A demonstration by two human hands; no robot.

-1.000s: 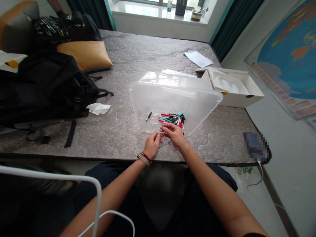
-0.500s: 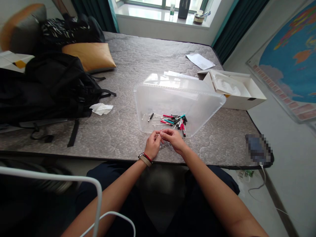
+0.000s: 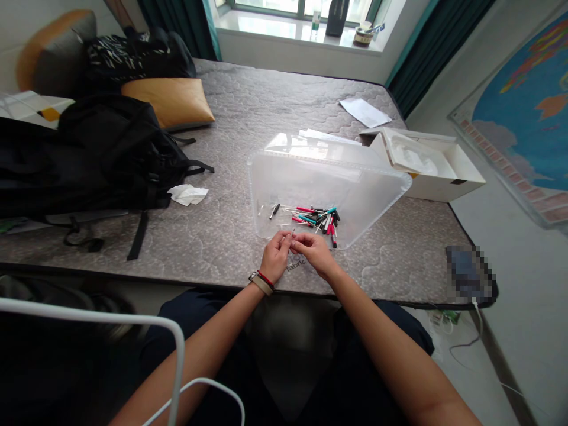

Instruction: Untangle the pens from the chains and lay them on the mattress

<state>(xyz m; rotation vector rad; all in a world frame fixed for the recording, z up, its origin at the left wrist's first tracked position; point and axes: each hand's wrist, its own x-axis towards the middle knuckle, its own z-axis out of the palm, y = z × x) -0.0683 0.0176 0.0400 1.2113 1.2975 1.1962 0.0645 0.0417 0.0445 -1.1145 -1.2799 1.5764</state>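
While pens (image 3: pixel 307 219) lie inside the bin (image 3: pixel 310 177), the left hand (image 3: pixel 274 258) and right hand (image 3: pixel 316 253) meet at its near side, both grips pinching a thin piece (image 3: pixel 293 232), too small to identify.

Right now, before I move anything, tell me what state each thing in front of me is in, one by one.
Left hand, fingers pinched on a small thin piece, mostly hidden
Right hand, fingers pinched at the same piece
Clear plastic bin, open
Pen parts, loose, mostly heaped in the bin
White box, open
Tissue, crumpled
Blurred device, cable plugged in
Curtains, drawn aside
Backpack, lying down, open or shut unclear
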